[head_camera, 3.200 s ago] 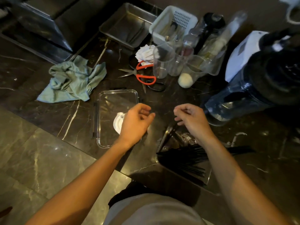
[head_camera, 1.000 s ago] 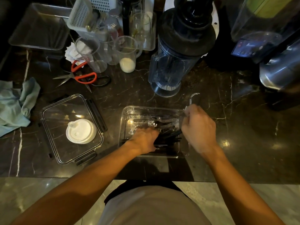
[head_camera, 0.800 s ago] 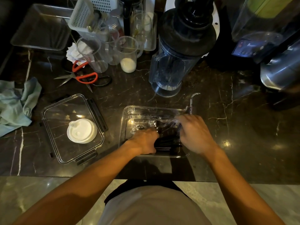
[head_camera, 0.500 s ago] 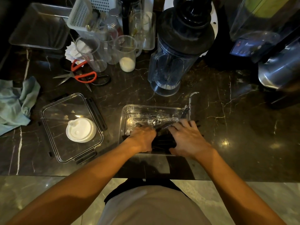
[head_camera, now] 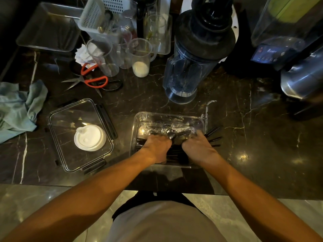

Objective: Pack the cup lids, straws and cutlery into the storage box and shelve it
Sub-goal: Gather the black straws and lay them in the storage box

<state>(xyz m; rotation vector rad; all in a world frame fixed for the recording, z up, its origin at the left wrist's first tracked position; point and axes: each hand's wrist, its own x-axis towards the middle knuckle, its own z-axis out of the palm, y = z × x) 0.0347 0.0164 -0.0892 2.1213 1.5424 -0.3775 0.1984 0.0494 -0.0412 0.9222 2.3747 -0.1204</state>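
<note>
Left hand (head_camera: 157,147) and right hand (head_camera: 197,149) gripping black straws (head_camera: 174,151) – inside clear storage box (head_camera: 138,119)

A blue-green cloth (head_camera: 16,110) lies crumpled at the counter's left edge; red-handled scissors (head_camera: 90,80) rest open beside a measuring cup (head_camera: 140,57) holding something white, perhaps milk; a blender jar (head_camera: 194,55) stands just right of it; a metal tray (head_camera: 48,28) and white basket (head_camera: 103,16) sit behind.
</note>
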